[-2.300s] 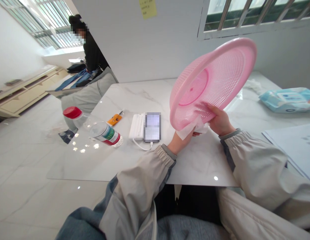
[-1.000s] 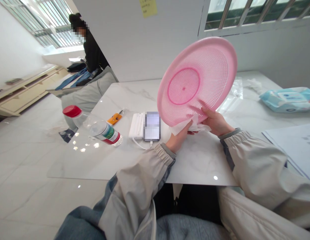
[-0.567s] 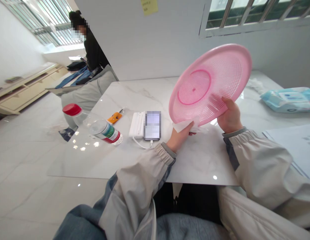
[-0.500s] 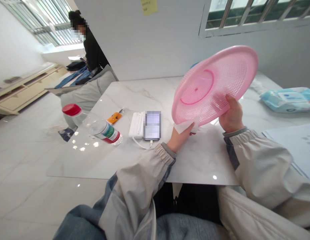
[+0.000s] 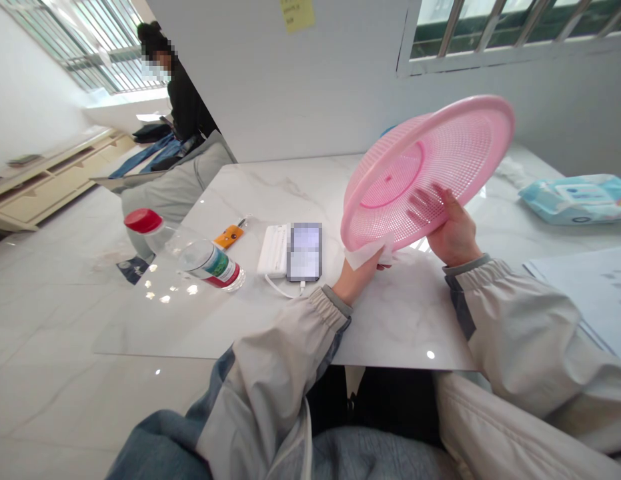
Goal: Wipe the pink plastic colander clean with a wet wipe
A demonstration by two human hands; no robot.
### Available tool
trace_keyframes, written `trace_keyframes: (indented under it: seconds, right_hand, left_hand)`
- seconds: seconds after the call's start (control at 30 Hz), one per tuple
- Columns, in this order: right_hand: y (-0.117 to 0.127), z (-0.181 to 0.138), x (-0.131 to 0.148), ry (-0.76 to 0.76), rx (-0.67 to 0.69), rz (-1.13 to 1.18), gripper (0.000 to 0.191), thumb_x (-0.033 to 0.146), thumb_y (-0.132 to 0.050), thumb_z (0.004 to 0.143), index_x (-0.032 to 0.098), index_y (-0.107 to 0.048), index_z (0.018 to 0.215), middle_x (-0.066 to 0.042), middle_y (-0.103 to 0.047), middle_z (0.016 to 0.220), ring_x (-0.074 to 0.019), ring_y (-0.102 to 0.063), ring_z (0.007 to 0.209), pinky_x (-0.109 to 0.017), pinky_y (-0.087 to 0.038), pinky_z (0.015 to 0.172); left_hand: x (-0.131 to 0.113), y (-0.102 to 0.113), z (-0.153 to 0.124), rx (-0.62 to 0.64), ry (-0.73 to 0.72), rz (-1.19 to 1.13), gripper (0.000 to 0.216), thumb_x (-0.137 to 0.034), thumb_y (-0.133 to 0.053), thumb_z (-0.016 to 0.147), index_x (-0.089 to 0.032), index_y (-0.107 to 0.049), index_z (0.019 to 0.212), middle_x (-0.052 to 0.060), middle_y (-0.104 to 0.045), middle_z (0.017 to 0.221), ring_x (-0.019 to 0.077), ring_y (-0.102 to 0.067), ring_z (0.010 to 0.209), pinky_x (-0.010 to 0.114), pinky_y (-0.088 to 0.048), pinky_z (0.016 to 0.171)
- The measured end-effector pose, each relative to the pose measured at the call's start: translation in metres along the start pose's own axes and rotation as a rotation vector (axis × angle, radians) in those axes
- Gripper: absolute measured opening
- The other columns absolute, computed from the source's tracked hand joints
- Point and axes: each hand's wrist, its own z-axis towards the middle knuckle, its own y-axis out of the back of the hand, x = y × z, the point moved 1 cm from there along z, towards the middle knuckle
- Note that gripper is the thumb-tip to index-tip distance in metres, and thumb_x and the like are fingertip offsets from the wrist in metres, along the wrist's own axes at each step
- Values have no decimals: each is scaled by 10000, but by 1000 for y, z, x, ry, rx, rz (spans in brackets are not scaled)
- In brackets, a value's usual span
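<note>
A round pink perforated basket (image 5: 440, 153) is held tilted above the white marble table (image 5: 270, 193), its underside facing me. My right hand (image 5: 453, 230) grips its lower rim, with fingers showing through the mesh from inside. My left hand (image 5: 357, 277) pinches a white wipe (image 5: 365, 252) against the basket's lower left edge.
On the table lie a phone on a white power bank (image 5: 293, 252), an orange tag (image 5: 229, 235), a clear bottle with a red cap (image 5: 183, 250), a blue wipes pack (image 5: 575, 197) at right and papers (image 5: 585, 287). A person in black (image 5: 183, 100) sits far left.
The basket turned from facing me flatter to tilting up to the right. My right hand shifted its grip along the rim. The wipe stays at the lower left edge.
</note>
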Motion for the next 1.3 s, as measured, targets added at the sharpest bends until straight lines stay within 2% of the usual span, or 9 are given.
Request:
trace_keyframes:
  seconds: [0.13,0.27,0.43,0.57,0.77,0.9,1.03,1.17,1.3]
  right_hand:
    - [-5,-6,-2,-44,58,-34,416,657,-793,931,383,-724,1236,-29,-762,1455,-349,-654,1483,-638,-595,1167]
    - [-9,-10,-4,-100,101,-21,414,632,-830,908,396,-729,1233,-4,-739,1504,-357,-637,1505,-663,-562,1201]
    - [-16,-17,-4,-186,143,27,417,598,-888,861,411,-753,1208,26,-751,1493,-358,-680,1459,-665,-544,1235]
    - [-23,-26,-5,-277,202,43,502,600,-916,834,413,-755,1271,11,-759,1488,-366,-716,1408,-659,-592,1193]
    - [-26,-32,-8,-350,245,30,522,573,-854,896,382,-732,1367,-40,-769,1478,-375,-744,1363,-651,-658,1097]
    - [-22,-26,-8,-307,190,-15,469,532,-845,888,326,-768,1302,-61,-804,1407,-377,-709,1419,-637,-620,1170]
    - [-11,-14,-2,-146,103,-53,387,476,-849,866,295,-789,1202,-85,-808,1383,-395,-690,1442,-624,-594,1209]
    - [0,-2,2,20,-8,-68,269,440,-815,882,315,-788,1118,-53,-819,1335,-383,-693,1433,-619,-588,1213]
    - [3,1,-1,36,-25,-44,266,488,-774,921,345,-779,1146,-23,-822,1325,-351,-716,1397,-633,-618,1151]
  left_hand:
    - [-2,-2,-1,-9,59,-23,418,-600,-769,988,-190,-815,922,73,-816,901,187,-742,752,336,-604,743]
    - [-2,-2,-1,-61,109,-31,337,-520,-754,1018,-191,-816,983,85,-840,997,180,-759,766,332,-622,756]
    - [0,-3,-1,-56,101,-44,375,-554,-758,1006,-185,-821,1029,95,-847,1029,182,-769,774,322,-613,748]
    - [0,-5,1,-50,96,-76,403,-576,-755,998,-178,-814,1015,93,-840,990,181,-763,770,314,-597,735]
    - [2,-7,2,-66,98,-51,409,-590,-740,1004,-188,-817,1011,94,-841,947,190,-755,770,317,-588,729]
    - [-2,-8,2,-81,104,-51,379,-564,-763,997,-187,-799,991,90,-825,922,191,-753,753,316,-578,709]
    - [-4,-6,1,-138,120,-31,344,-528,-790,986,-185,-797,1014,100,-832,1021,179,-750,741,321,-583,719]
    - [-2,-3,-1,-46,58,45,383,-560,-764,1000,-184,-800,938,80,-813,902,190,-733,751,328,-576,742]
    - [-4,-2,-5,29,-14,156,416,-572,-719,1028,-195,-787,865,64,-775,792,195,-711,730,347,-582,777]
